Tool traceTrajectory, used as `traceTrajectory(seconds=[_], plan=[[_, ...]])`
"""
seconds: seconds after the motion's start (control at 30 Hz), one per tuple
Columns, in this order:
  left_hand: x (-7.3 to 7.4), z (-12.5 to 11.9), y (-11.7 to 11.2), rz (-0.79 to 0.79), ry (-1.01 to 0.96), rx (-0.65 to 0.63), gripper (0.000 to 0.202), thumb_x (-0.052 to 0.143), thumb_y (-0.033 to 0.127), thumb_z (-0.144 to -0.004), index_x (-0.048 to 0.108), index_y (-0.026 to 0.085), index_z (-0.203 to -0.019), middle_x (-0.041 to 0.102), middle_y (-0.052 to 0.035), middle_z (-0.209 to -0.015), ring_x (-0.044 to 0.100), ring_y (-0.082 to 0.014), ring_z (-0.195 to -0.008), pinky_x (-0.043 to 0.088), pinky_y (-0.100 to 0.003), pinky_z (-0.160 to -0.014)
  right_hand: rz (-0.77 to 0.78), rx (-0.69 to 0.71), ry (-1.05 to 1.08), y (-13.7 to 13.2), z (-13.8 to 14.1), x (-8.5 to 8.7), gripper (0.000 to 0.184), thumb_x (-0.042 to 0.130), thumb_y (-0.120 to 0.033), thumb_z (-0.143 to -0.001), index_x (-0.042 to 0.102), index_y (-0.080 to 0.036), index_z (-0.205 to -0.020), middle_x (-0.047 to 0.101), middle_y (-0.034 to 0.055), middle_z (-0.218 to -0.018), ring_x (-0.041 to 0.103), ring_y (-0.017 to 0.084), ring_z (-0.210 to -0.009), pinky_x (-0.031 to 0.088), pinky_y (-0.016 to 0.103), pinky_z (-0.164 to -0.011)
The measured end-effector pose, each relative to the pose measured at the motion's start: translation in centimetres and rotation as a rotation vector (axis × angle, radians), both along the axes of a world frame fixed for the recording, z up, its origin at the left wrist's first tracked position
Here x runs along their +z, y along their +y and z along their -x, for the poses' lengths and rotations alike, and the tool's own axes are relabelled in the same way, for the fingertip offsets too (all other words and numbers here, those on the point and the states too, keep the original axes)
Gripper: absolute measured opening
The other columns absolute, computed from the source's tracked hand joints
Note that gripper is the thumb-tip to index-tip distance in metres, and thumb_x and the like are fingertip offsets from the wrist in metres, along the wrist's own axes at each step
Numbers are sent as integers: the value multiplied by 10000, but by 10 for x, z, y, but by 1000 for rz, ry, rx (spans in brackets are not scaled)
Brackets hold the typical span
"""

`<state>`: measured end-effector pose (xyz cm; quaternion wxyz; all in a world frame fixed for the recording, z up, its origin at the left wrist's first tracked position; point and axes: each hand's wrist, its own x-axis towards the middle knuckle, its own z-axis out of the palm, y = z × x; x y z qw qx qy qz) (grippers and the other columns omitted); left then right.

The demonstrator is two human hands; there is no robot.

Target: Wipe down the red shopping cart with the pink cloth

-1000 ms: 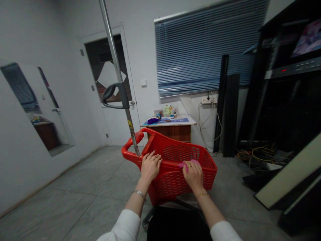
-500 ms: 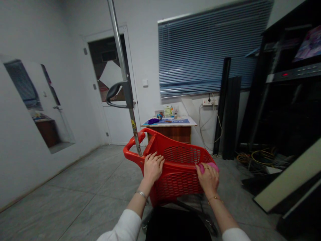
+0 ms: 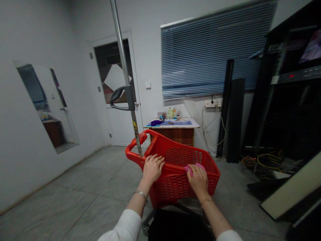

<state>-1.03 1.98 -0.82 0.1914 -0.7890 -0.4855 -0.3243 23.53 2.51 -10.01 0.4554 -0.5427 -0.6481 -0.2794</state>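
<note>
- Since sliding leftward along the red plastic cart basket (image 3: 175, 190), right hand (image 3: 198, 179): grip clamped on crumpled pink cloth (image 3: 193, 167).
- Left hand (image 3: 152, 168): grip open, lying flat on that basket.

Camera worn on the person's head, at eye position, facing forward and down. Close range on the left hand (image 3: 152, 169), right hand (image 3: 197, 179) and red shopping trolley basket (image 3: 175, 190); wide field reaches the far door (image 3: 117, 130) and window blind (image 3: 208, 57).
</note>
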Motion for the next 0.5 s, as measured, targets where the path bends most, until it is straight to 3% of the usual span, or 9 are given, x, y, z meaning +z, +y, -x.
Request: traceTrajectory(seconds=[0.13, 0.23, 0.4, 0.5], plan=[[-2, 1, 1, 3, -6, -11, 286, 462, 297, -976, 687, 310, -1152, 705, -7, -1187, 571, -247, -1195, 382, -474, -1016, -4, -85, 6, 2, -48, -10, 257, 482, -316, -922, 682, -169, -987, 701, 80, -962, 579, 205, -974, 389, 344, -943], [-5, -1, 1, 2, -13, -22, 291, 463, 299, -975, 679, 312, -1169, 698, -9, -1202, 558, -249, -1212, 376, -478, -1025, -13, -114, 30, 1, -68, -15, 291, 462, -343, -933, 680, -160, -997, 701, 89, -976, 574, 216, -1018, 394, 346, -942], [-6, -5, 1, -15, -32, -16, 292, 457, 293, -974, 687, 313, -1153, 704, -12, -1187, 555, -251, -1212, 377, -482, -1022, -8, -166, 92, 1, -64, -16, 389, 522, -488, -898, 673, -146, -1005, 693, 110, -950, 576, 226, -909, 400, 358, -868], [-6, -5, 2, -14, -34, 4, 275, 471, 292, -968, 701, 305, -1119, 713, -8, -1168, 563, -253, -1199, 379, -481, -1014, -26, -192, 120, 4, -53, -14, 316, 505, -412, -911, 674, -150, -968, 694, 98, -920, 565, 215, -855, 390, 352, -849]])
